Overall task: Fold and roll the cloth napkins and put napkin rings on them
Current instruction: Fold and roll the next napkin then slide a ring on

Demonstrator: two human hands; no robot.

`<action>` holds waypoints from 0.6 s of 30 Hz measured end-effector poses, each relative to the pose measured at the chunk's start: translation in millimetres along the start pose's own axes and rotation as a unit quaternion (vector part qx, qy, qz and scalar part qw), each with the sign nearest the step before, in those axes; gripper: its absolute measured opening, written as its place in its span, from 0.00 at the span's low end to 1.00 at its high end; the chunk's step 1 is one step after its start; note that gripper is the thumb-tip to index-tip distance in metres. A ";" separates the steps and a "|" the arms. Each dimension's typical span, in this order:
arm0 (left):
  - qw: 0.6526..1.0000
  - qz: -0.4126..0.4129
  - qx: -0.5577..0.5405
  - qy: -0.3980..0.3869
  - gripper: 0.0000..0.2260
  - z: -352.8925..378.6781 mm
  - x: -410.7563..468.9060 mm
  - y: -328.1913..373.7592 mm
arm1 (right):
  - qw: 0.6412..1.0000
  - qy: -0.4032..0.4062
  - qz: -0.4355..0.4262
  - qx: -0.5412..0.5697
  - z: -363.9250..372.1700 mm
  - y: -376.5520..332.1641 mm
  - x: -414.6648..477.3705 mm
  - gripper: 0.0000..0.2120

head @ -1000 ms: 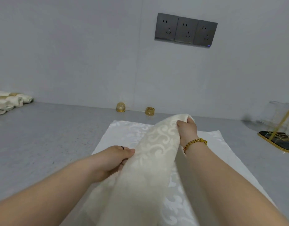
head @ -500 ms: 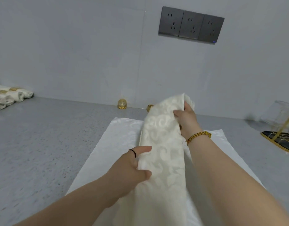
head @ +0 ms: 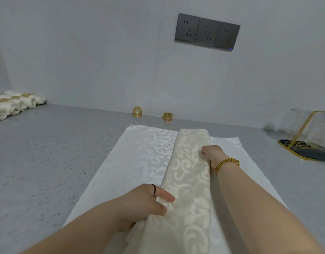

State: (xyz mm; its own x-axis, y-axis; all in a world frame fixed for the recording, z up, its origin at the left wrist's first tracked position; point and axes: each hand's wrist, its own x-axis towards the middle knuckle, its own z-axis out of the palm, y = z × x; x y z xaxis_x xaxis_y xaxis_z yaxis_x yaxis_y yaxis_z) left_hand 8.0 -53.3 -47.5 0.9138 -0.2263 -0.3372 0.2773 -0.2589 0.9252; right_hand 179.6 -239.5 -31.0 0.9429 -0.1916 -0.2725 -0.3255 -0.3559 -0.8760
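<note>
A cream patterned napkin (head: pixel 190 173) lies folded over into a long band running away from me, on top of the spread white part of the cloth (head: pixel 139 158). My left hand (head: pixel 149 202) grips the near left edge of the band, thumb on top. My right hand (head: pixel 212 154) holds the band's right edge farther up, fingers tucked under the fold. Two gold napkin rings (head: pixel 137 111) (head: pixel 167 117) stand by the wall beyond the cloth.
Several rolled napkins with gold rings (head: pixel 13 104) lie in a row at the far left. A clear bag with gold trim on a dark tray (head: pixel 308 136) sits at the right. Grey outlets (head: pixel 207 32) are on the wall.
The lifted fold has come down flat on the spread cloth as a long band. Both hands lowered with it, and my right hand slid nearer along the right edge.
</note>
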 end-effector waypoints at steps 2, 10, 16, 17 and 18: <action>1.000 0.013 0.026 -0.005 0.10 4.0 -3.6 1.6 | 1.000 0.016 0.005 -0.005 -5.9 2.2 -4.3 0.08; 0.996 0.073 0.030 0.028 0.14 2.9 18.1 5.2 | 0.999 0.016 -0.020 -0.039 -3.1 -5.1 2.1 0.14; 0.984 0.147 0.001 0.103 0.16 -6.8 47.7 4.6 | 0.986 -0.042 -0.150 0.056 24.2 -37.3 24.2 0.18; 0.978 0.168 0.015 0.122 0.17 -9.7 50.5 6.5 | 0.977 -0.061 -0.178 0.098 27.8 -49.0 23.3 0.18; 0.973 0.181 0.029 0.138 0.18 -12.8 52.5 7.2 | 0.965 -0.086 -0.201 0.146 31.4 -60.1 20.9 0.16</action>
State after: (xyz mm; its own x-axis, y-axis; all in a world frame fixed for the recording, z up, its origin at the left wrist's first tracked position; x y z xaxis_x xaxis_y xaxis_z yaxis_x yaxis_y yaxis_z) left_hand 61.8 -55.1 -56.3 0.9957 -0.0528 0.0757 -0.0870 -0.2637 0.9607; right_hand 221.1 -193.5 3.5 0.9947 0.0717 0.0731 0.0796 -0.0924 -0.9925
